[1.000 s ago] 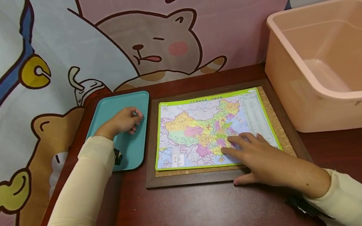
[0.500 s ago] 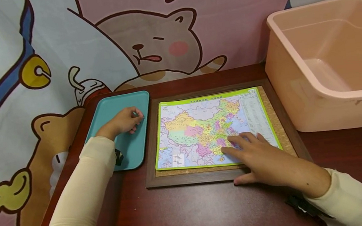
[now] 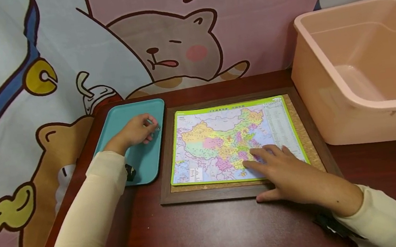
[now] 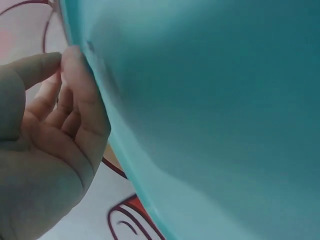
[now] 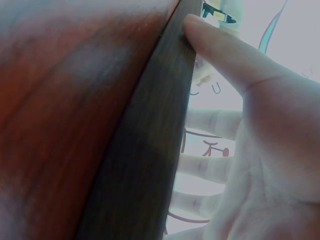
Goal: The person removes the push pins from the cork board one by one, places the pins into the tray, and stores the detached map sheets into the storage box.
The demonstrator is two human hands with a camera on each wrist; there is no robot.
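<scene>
- Head view: right hand [image 3: 292, 176] lies flat, fingers straight and spread, on the lower right corner of the map puzzle [image 3: 229, 138]; thumb rests against the front edge of the wooden frame [image 3: 210, 195].
- Map puzzle sits inside the frame on a cork backing [image 3: 304, 138]; strips of cork are bare on the right side and along the front.
- Left hand [image 3: 134, 132] is over the teal tray [image 3: 143, 158], fingers curled, tips pinched on something small near the tray's right rim; too small to identify.
- Tray lies just beside the frame's left edge. Pink tub [image 3: 364, 68] stands at the right, close to the frame's right edge, nothing visible inside.
- Dark red desk [image 3: 211, 236] shows bare surface in front of the frame, between the two sleeves. A cartoon-print cloth [image 3: 159, 42] hangs right behind the desk.
- Left wrist view: left hand [image 4: 45, 145] with fingers curled in, fingertip touching the tray [image 4: 210, 100] rim; whether it holds anything cannot be told here.
- Right wrist view: right hand [image 5: 250, 150] open, thumb pressed on the frame [image 5: 145, 150] edge; desk [image 5: 60, 90] at left, blurred.
</scene>
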